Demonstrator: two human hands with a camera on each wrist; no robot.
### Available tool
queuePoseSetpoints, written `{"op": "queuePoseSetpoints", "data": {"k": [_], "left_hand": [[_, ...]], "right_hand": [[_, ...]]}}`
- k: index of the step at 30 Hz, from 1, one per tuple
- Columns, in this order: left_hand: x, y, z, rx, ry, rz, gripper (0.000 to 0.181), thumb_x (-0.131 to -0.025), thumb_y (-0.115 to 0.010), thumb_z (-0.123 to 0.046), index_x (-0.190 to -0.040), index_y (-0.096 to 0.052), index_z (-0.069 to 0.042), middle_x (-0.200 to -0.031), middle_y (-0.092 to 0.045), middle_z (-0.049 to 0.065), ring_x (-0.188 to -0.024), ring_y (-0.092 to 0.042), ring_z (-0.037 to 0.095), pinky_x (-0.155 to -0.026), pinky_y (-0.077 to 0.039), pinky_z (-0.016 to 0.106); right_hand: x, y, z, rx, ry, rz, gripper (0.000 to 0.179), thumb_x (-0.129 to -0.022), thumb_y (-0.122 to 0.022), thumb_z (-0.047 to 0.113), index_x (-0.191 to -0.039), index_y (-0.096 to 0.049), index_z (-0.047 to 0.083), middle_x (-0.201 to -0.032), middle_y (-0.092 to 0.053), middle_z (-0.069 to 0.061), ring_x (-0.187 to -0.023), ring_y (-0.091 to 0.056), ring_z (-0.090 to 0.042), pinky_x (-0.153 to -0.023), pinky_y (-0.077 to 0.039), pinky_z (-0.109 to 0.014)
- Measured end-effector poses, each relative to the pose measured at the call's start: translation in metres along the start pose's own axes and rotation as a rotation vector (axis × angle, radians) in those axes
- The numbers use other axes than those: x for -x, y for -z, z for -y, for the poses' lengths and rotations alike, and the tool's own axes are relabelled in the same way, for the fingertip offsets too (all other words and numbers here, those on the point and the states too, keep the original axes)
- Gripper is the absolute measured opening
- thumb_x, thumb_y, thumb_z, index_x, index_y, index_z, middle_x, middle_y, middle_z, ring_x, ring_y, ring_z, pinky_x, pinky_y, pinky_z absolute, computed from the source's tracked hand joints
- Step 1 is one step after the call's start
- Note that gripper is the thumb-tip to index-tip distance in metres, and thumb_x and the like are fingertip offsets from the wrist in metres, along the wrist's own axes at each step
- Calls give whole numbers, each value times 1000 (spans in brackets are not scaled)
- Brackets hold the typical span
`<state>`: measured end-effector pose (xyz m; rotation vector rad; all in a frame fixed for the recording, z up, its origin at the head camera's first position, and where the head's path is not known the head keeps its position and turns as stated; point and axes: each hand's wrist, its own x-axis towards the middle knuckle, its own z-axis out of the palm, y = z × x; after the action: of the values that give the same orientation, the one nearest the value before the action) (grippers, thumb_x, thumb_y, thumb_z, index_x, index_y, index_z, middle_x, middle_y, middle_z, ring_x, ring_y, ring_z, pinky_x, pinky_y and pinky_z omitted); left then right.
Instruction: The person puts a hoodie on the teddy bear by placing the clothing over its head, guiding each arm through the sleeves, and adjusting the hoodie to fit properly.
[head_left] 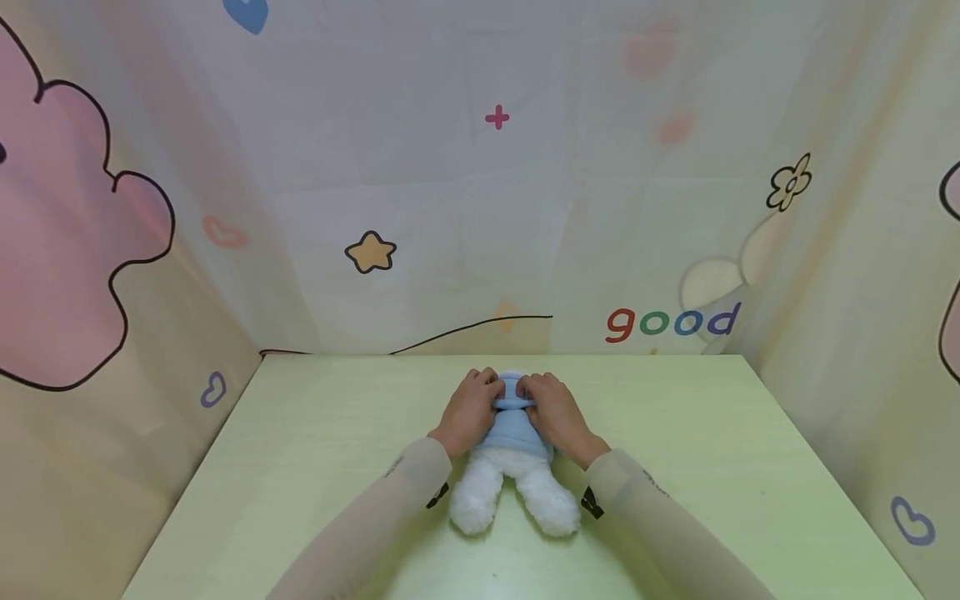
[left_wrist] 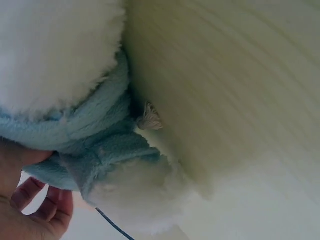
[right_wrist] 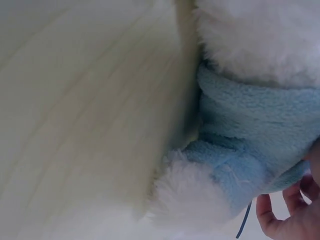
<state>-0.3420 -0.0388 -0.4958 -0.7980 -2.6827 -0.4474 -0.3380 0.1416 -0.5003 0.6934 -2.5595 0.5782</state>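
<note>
A plush toy with white fluffy legs lies on the table, its feet toward me. It wears a light blue fleece top, and more blue cloth covers its upper end, so no head shows. My left hand pinches this cloth from the left side, thumb against it and fingers curled in the left wrist view. From the right side, my right hand grips the cloth's edge with bent fingers. White fluffy arms stick out of the blue sleeves in both wrist views.
The pale green table reaches back to a printed cloth wall. Similar cloth hangs along both sides. A thin dark cord shows below the toy in the left wrist view, and a small tassel sits beside the top.
</note>
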Motion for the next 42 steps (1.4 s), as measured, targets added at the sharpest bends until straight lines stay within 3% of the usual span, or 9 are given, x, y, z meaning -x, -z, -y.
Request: {"op": "queuePoseSetpoints", "data": {"k": [5,9,12,17,23,28,35,39,42], "left_hand": [[1,-1,-3,-57,-35,-29,22,-90,-62,0,-77,-52,-15,-83,-53,-1,-76,-46,16,-72,-41,29],[1,-2,-4,-40,-32,-34,24,-89,-62,3,-78,-48,-13,-78,-50,-1,-73,-47,16,-71,-40,30],[1,-2,-4,41,13,-29,19,-88,-61,5,-92,-52,-12,-85,-58,1,-79,-56,18,-75,-46,32],[0,0,-5,136,53,-21,33,-90,-60,4,-120,-56,-9,-109,-65,8,-100,-63,24,-90,-51,36],[1,2,-1,47,-6,-59,20,-89,-60,2,-104,-60,-11,-103,-54,4,-92,-51,20,-83,-48,32],[5,0,-6,33,28,-17,21,-89,-60,-1,-106,-54,-13,-100,-63,3,-88,-62,20,-73,-52,33],[11,4,7,319,78,98,19,-93,-56,-7,-110,-61,-13,-106,-67,2,-93,-63,17,-83,-51,33],[13,12,21,517,110,214,25,-94,-56,-20,-117,-64,-13,-115,-66,2,-107,-61,18,-94,-49,38],[15,17,26,569,109,287,31,-95,-61,-30,-121,-62,-14,-120,-62,1,-115,-57,19,-100,-46,41]], "right_hand": [[2,0,-1,-25,51,-58,27,-80,-63,-12,-82,-55,13,-112,-54,-10,-98,-50,-31,-75,-47,-40],[2,1,2,18,49,-63,27,-78,-60,-13,-85,-50,10,-103,-55,-10,-91,-49,-30,-76,-43,-40],[2,3,4,39,27,-57,28,-76,-61,-13,-93,-52,7,-97,-57,-10,-88,-50,-29,-81,-44,-41],[1,7,5,43,-9,-21,29,-78,-62,-11,-100,-57,7,-96,-61,-9,-89,-56,-28,-82,-48,-41],[2,11,1,64,6,2,26,-77,-66,-8,-93,-60,12,-88,-60,-4,-80,-59,-23,-72,-51,-38],[4,19,-6,-53,-20,116,28,-80,-64,-5,-102,-62,12,-96,-64,-3,-86,-63,-21,-77,-53,-38],[8,40,-16,-413,-73,383,43,-92,-62,18,-134,-53,10,-125,-58,-9,-118,-56,-28,-97,-50,-50],[10,46,-19,-398,-22,461,52,-94,-66,37,-137,-51,11,-126,-55,-7,-117,-53,-26,-96,-48,-51],[10,46,-18,-352,16,453,46,-94,-66,38,-130,-56,12,-120,-56,-4,-111,-54,-22,-94,-48,-48]]}}
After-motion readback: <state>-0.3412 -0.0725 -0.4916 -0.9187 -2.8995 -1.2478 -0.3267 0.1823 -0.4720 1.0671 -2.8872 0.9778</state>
